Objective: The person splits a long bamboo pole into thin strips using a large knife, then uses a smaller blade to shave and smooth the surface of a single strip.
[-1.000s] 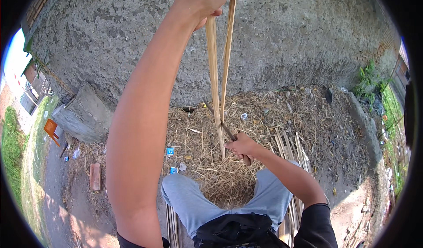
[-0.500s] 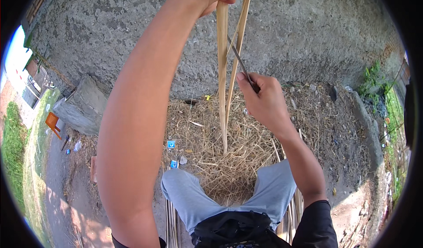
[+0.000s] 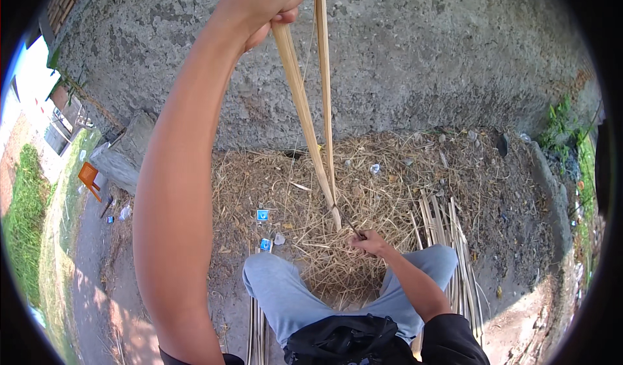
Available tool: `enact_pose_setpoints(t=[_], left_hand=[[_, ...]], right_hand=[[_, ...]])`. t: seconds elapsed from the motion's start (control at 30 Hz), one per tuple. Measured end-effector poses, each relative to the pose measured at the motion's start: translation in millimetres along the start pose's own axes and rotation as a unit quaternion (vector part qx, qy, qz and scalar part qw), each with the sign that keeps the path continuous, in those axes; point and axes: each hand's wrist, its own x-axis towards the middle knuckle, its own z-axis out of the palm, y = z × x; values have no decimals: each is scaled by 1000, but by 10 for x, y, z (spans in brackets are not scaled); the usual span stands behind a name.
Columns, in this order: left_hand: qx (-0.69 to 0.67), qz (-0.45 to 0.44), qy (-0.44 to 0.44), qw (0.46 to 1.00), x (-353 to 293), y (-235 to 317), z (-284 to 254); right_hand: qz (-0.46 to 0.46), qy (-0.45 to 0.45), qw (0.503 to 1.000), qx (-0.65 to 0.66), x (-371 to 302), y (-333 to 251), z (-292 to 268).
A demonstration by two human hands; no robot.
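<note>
High at the top, my left hand (image 3: 276, 5) is closed around a long pale strip (image 3: 300, 99), which looks like split bamboo or a dried stalk. Two lengths of it hang down and come together near the lower tip; the upper ends run out of the picture. A thin fibre dangles between them. My right hand (image 3: 368, 242), low over the straw between my knees, grips a thin dark knife (image 3: 348, 221). Its blade reaches up to the left and meets the strip close to its bottom end.
A rough grey wall (image 3: 415, 53) stands in front. Loose straw shavings (image 3: 350, 271) cover the ground. Long pale strips (image 3: 467, 267) lie beside my right leg, more (image 3: 257, 326) by my left. Small blue packets (image 3: 262, 215), a stone block (image 3: 120, 160) and an orange chair (image 3: 89, 175) are at left.
My right hand has moved down and slightly left with the knife, from partway up the strip to its lower end. My left hand and the strip's top have shifted left and slightly lower.
</note>
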Motion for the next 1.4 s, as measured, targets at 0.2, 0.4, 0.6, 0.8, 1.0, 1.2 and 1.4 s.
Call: enact_pose_setpoints(t=[0.2,0.4,0.6,0.8,1.0,1.2,1.4], left_hand=[[-8,39,-35,999,-42,37,134],[0,31,-81,996,-181,184,311],[26,34,-58,997,-216,220,353],[26,0,-37,999,-143,133,96],[62,16,-25,998,-239,212,103],[175,193,114,959,-7,-265,165],[-25,140,67,988,-125,-398,190]], right_hand=[[37,-75,992,92,113,-57,31],[43,85,983,-159,25,-192,263],[127,100,952,-259,-88,-458,201],[71,127,910,-387,-52,-463,36],[75,127,914,-378,30,-510,-80],[8,72,894,-442,66,-324,110],[128,40,988,-81,-22,-416,90]])
